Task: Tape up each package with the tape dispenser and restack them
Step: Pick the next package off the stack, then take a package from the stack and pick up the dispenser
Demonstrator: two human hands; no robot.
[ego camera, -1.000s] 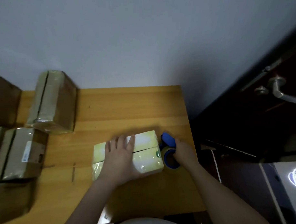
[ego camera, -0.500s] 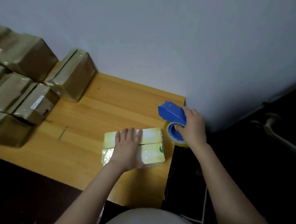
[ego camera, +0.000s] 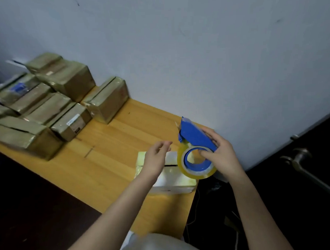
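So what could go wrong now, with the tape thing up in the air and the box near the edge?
1. The pale package lies at the table edge; the left hand hovers over it, not pressing, so taping might push it off.
2. The right hand holds the tape dispenser near the left fingertips; its cutter could nick them.

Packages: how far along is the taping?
Done, it seems: the brown packages by the wall look glossy with tape, some stacked. In hand: right hand grips the dispenser over the pale package; left hand is open above it. Left: tape its dark seam, then restack.
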